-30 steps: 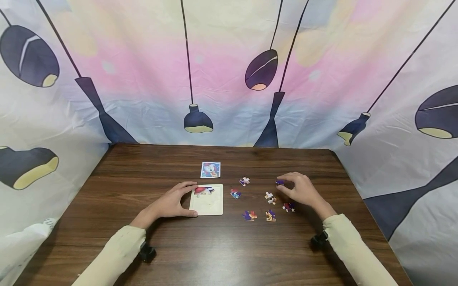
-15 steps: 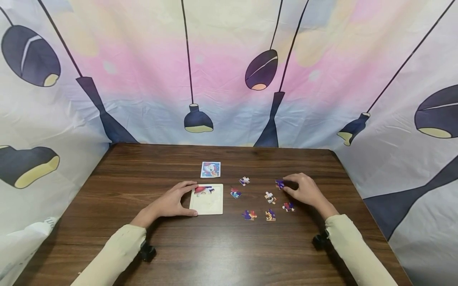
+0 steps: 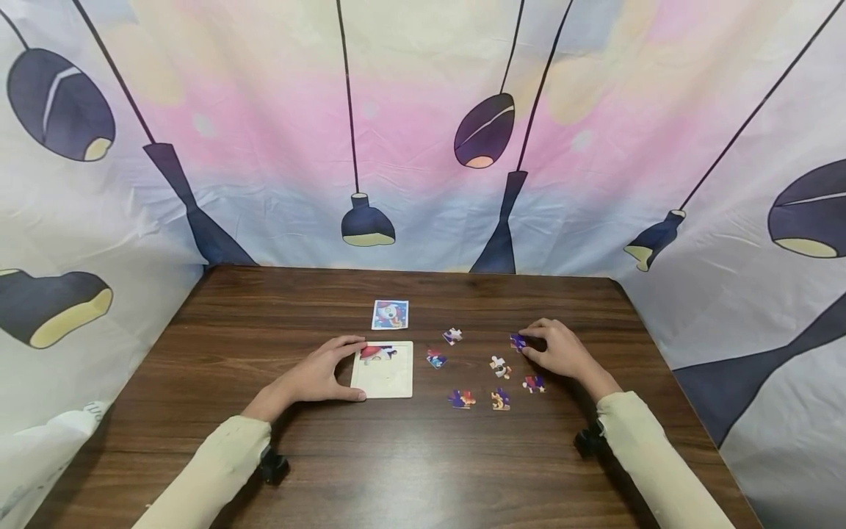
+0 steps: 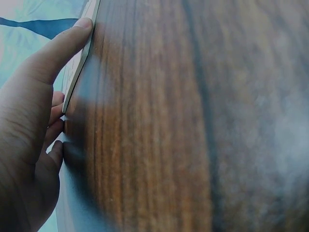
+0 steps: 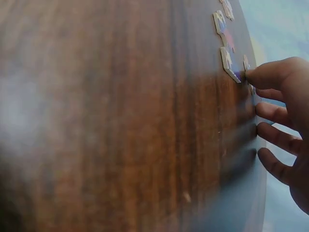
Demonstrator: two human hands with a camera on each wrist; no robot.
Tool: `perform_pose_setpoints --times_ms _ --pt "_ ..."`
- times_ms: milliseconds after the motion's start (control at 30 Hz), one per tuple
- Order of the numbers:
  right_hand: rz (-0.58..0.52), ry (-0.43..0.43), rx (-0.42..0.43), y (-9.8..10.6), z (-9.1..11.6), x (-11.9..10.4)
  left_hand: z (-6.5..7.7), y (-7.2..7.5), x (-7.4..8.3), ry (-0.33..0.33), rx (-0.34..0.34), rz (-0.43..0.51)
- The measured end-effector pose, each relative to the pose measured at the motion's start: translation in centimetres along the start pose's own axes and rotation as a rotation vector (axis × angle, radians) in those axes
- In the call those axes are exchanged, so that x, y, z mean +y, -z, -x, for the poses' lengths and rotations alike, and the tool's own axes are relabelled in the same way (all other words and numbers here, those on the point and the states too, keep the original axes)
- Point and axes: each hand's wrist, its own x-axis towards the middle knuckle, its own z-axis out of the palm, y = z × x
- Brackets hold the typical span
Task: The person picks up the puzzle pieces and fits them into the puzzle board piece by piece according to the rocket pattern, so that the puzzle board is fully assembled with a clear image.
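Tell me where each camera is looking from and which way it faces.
Head: worn on the head, facing forward and down over the wooden table; the left hand, right hand and sleeves show.
Left wrist: worn there, facing the edge of the puzzle tray; the left hand shows.
Right wrist: worn there, facing several puzzle pieces; the right hand shows.
Shared: the head and left wrist views both show the left hand holding the puzzle tray.

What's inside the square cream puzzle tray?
Inside the square cream puzzle tray, a red, white and purple printed section lies in the far left corner; the remaining floor looks bare and cream. The floor beneath that section is covered, so it cannot be seen.
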Motion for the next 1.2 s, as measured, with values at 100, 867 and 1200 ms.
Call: perform_pose_setpoints --times_ms 100,867,1200 --pt "-0.001 0.01 -0.018 0.1 -0.2 0.1 0.0 0.0 0.0 0.004 -0.002 0.001" --pt "-0.054 0.168 0.057 0.9 -2.3 -3.7 0.0 -0.2 -0.2 -0.01 0.01 -0.008" --pt "-0.075 0.212 0.027 -0.2 -3.7 -7.8 0.0 -0.2 -0.2 -0.006 0.009 -0.012"
